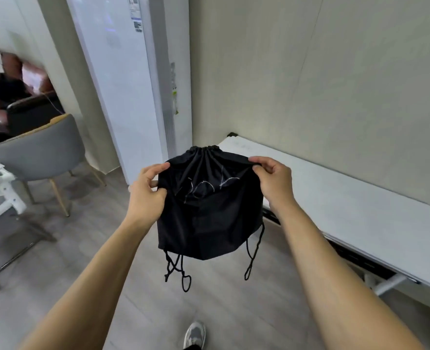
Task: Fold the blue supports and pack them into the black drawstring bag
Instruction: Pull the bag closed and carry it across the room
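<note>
A black drawstring bag (209,210) hangs in the air in front of me, its mouth gathered shut at the top and faint white writing on its face. My left hand (147,193) pinches the bag's upper left edge. My right hand (272,180) pinches the upper right edge. Black cords dangle in loops below both lower corners. The bag bulges as if something is inside, but its contents are hidden. No blue supports are in view.
A long white table (360,198) runs along the wall on the right. A tall white appliance (133,97) stands ahead on the left. A grey chair (39,152) and a white frame are at left, with a person seated far back. My shoe (195,334) is on the wooden floor.
</note>
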Demonstrator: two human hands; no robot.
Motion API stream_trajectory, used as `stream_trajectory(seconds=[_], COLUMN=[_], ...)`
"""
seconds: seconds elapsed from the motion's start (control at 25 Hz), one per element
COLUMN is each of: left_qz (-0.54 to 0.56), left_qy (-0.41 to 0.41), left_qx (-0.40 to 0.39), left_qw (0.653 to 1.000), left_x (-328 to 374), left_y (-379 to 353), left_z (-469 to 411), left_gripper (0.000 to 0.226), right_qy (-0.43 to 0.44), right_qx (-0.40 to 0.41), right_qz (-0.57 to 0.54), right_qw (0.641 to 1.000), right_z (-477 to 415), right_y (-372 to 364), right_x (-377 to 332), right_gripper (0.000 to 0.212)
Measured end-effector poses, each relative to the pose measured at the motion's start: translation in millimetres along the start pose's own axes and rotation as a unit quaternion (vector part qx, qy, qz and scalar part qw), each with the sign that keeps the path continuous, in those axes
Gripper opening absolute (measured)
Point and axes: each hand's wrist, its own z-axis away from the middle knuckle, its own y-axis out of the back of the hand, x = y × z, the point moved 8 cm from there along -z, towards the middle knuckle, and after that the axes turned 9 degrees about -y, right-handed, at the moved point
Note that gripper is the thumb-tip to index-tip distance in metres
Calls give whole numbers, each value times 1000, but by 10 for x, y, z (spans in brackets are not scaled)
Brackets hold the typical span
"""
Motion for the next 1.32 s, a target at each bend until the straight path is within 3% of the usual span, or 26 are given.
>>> stream_trajectory(seconds=[0.24,0.44,0.64,0.92,1.32], left_qz=[21,57,86,73,-87], left_qy=[-40,-109,-124,-52,33], left_qx=[-34,-64,-95,-175,-320], left_qw=[998,990,984,981,943], left_x=[12,372,452,-455,-2150], left_y=[-910,-2047,-3266,-4570,-5139], left_z=[-2109,-3548,-4476,-4707,-4411], left_gripper=[66,69,71,75,64], right_qy=[32,86,111,4,-223], right_qx=[72,160,219,262,274], right_qz=[-32,-72,-88,-98,6], right_qw=[996,981,965,960,936], right_z=[-1989,-3353,-4468,-4855,-4830], right_y=[-66,515,1183,1682,1569], right_x=[-545,-1090,-1182,157,2218], right_gripper=[29,29,29,27,28])
